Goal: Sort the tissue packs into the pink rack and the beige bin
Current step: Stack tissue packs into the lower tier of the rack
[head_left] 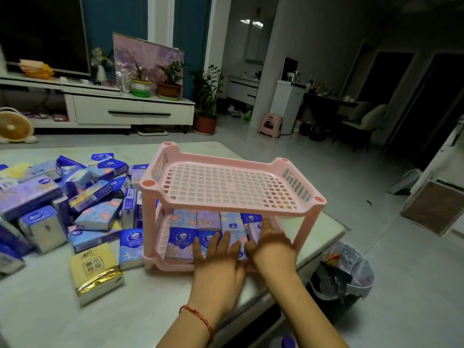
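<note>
The pink rack [226, 160] stands on the surface [37, 310], near its right edge. Its lower tier is filled with two rows of tissue packs [183, 237], set side by side. Its upper tier [233, 182] holds nothing.

Progress is judged as partial. A large pile [82, 194] of unsorted packs lies just left of the rack, and a yellow pack [95, 267] lies in front of it. The beige bin is not in view.

The left hand [216, 257] reaches into the lower tier with straight, spread fingers lying flat on the front row. It grasps nothing. The right hand [271, 247] lies beside it at the right end of the rows. Its fingers appear extended against the packs, though the rack post partly obscures them.
</note>
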The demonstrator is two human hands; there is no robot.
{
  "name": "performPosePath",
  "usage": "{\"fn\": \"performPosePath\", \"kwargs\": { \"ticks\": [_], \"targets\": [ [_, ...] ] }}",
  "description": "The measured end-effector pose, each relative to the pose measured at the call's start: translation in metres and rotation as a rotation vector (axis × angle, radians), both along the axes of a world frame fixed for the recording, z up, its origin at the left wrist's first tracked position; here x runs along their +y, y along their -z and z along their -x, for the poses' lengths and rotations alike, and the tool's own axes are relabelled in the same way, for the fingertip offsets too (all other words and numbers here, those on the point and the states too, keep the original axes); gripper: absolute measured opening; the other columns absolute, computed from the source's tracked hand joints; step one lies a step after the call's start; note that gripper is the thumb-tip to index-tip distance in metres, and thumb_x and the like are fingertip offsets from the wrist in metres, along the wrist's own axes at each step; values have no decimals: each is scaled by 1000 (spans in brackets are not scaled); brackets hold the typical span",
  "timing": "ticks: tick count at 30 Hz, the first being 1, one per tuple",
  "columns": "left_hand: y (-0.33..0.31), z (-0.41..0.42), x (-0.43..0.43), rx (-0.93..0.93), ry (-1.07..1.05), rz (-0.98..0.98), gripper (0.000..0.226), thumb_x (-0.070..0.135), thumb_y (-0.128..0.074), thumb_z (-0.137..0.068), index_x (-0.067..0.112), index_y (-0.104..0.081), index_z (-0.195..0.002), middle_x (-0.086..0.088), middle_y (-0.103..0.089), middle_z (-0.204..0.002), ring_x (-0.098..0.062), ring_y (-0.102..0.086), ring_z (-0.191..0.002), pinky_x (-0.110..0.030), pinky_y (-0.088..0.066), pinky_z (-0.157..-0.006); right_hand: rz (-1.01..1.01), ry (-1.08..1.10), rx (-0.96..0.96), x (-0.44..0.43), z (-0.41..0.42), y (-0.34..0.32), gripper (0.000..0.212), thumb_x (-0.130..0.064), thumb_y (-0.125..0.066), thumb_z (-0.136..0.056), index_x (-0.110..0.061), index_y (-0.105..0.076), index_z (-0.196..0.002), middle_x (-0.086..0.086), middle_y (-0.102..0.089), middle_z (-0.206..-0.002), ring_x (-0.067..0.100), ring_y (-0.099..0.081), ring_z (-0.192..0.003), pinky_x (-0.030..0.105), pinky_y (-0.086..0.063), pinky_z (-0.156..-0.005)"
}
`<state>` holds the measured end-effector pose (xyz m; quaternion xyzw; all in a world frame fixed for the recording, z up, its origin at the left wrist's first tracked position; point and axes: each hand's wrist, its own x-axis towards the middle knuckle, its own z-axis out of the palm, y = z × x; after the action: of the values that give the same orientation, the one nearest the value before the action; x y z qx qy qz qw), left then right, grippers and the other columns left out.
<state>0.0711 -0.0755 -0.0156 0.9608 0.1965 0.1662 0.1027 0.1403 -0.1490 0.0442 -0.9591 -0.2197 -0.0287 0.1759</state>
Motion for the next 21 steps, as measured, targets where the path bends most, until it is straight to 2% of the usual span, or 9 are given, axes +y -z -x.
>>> {"fn": "performPosePath", "kwargs": {
  "ticks": [4,6,8,10,11,15,17,21],
  "targets": [
    [-2,0,-1,9,7,-12,46,41,-35,-66,26,-74,-84,-2,-73,-96,-21,-70,-88,-49,-29,-89,-44,-33,-116,2,11,-20,35,-26,-44,-93,-18,-49,-126,13,-53,-123,30,-55,-107,31,-44,-86],
    [-4,0,-1,8,3,-13,46,42,-35,-66,28,-74,-84,-1,-73,-95,-19,-70,-88,-53,-39,-91,-20,-13,-110,0,11,-20,32,-25,-43,-94,-16,-48,-124,12,-55,-118,29,-55,-107,34,-46,-87],
    [-4,0,-1,8,-5,-13,46,42,-34,-66,27,-74,-81,-1,-73,-94,-19,-71,-87,-56,-47,-86,65,23,-40,-3,11,-12,33,-25,-46,-92,-13,-48,-123,13,-57,-118,29,-56,-108,34,-48,-89],
    [-1,-1,0,-11,6,-22,45,41,-34,-65,25,-74,-79,-3,-73,-95,-21,-71,-88,-54,-40,-91,101,32,28,-2,8,-1,35,-25,-49,-90,-11,-52,-122,14,-58,-119,30,-57,-108,32,-49,-88],
    [0,-1,0,-8,13,-17,45,41,-34,-65,24,-74,-80,-3,-73,-95,-22,-70,-88,-53,-37,-91,82,21,52,-1,7,3,35,-23,-49,-89,-11,-53,-122,14,-59,-119,29,-58,-107,30,-49,-87],
    [1,-1,0,-4,18,-12,47,41,-33,-65,25,-74,-80,-2,-73,-96,-21,-70,-89,-59,-49,-83,-12,6,72,1,4,12,37,-21,-46,-92,-7,-46,-126,15,-56,-125,29,-58,-108,30,-48,-88],
    [1,-1,1,-19,21,-16,47,41,-33,-65,25,-74,-80,-3,-73,-96,-22,-70,-89,-58,-47,-86,45,0,38,-1,5,15,39,-24,-43,-95,-7,-38,-130,15,-55,-125,29,-58,-109,30,-47,-87],
    [4,0,2,-25,25,-41,47,40,-33,-67,24,-75,-80,-4,-73,-96,-23,-71,-87,-61,-48,-79,342,-53,-80,-5,15,18,44,-31,-29,-100,-5,-29,-137,18,-49,-130,29,-53,-117,33,-46,-88]
  ]
}}
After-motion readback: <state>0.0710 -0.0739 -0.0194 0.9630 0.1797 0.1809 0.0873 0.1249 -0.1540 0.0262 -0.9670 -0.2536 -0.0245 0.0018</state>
